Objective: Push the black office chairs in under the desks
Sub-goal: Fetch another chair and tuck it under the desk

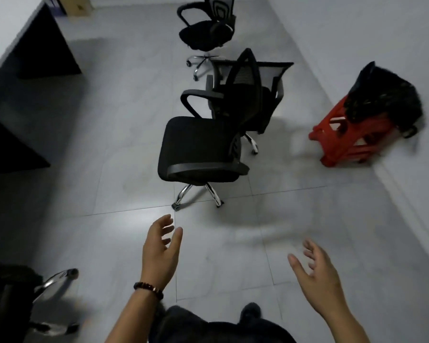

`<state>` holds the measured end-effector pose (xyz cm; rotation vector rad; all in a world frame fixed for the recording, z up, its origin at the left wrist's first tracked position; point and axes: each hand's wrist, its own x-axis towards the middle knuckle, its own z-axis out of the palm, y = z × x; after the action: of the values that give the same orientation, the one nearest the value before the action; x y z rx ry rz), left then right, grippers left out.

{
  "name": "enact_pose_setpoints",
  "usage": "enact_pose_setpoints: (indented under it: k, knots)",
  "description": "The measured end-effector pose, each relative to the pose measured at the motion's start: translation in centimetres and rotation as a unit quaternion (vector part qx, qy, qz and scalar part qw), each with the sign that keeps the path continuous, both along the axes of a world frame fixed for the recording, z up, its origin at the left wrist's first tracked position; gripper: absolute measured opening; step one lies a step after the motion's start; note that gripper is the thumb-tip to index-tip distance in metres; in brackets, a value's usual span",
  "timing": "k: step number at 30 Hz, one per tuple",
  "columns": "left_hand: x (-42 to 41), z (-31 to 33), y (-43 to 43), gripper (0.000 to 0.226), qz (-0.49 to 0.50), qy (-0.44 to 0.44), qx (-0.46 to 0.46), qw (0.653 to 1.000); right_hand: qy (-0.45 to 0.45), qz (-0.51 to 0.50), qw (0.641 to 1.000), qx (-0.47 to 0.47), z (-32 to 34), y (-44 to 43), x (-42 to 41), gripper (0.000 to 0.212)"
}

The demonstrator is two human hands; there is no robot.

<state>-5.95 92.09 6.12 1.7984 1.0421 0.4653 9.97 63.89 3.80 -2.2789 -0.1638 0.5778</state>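
Reaching forward with both hands empty: left hand has fingers spread and slightly curled, palm turned inward; right hand is likewise splayed, palm facing left. Neither touches anything. A beaded bracelet sits on the left wrist.

Task objects: 3 black office chairs stand out on the tiled floor, none under a desk.
- Nearest chair, at 12 o'clock from the hands, near but apart from them. Seat faces 9 o'clock toward the desks, backrest on the 3 o'clock side. Chrome star base below.
- Second chair, just behind the first at 1 o'clock, mesh back; the 2 look touching or nearly so, cannot tell which.
- Far chair at 12 o'clock, well apart from the others.

Desks run along the wall at 9 to 11 o'clock, dark panels and open knee space between them. A 4th chair base, chrome leg, shows at 8 o'clock, partly out of frame.

Judgement: hands held wide and parted probably to take the nearest chair by armrest or backrest; since its seat already faces the desks, a push toward 9 o'clock should suffice. Casters will roll freely on tile.

Risk: red plastic stool with a black bag on it, at 2 o'clock by the wall, is clear of the push path.
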Motion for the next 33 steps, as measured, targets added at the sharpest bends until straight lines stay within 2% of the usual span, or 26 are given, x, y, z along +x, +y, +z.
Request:
enact_pose_setpoints:
  k: [2,6,10,16,19,23,30,33]
  knots:
    - [3.8,0.0,-3.9,0.034,-0.031,0.002,-0.026,0.999,0.0,-0.01,1.0,0.006,0.7,-2.8,3.2,0.067]
    - [10.1,1.3,-6.4,0.034,-0.084,0.0,-0.011,0.996,-0.003,-0.029,0.999,0.029,2.1,-5.2,9.7,0.074]
    - [16.6,0.9,-5.4,0.032,-0.069,-0.006,0.0,0.998,-0.02,-0.032,0.998,0.05,1.3,-4.6,17.4,0.062]
    - [29.5,-2.4,-2.0,0.033,-0.023,-0.011,0.014,1.0,-0.02,-0.006,0.999,0.043,-1.2,-0.5,30.8,0.061]
    - [37.0,-2.2,1.6,0.033,0.051,-0.016,0.018,0.998,-0.019,0.049,0.999,-0.001,-0.7,2.4,39.2,0.063]
    - [44.6,0.8,7.4,0.033,0.122,-0.065,0.04,0.99,-0.056,0.138,0.989,-0.016,2.3,9.4,49.8,0.064]
    - [52.0,2.5,13.8,0.034,0.128,-0.01,0.09,0.988,-0.108,0.256,0.96,0.039,4.9,23.7,61.3,0.063]
    - [53.9,1.0,14.0,0.033,0.166,0.013,0.084,0.982,-0.12,0.366,0.922,0.044,4.3,30.0,63.7,0.061]
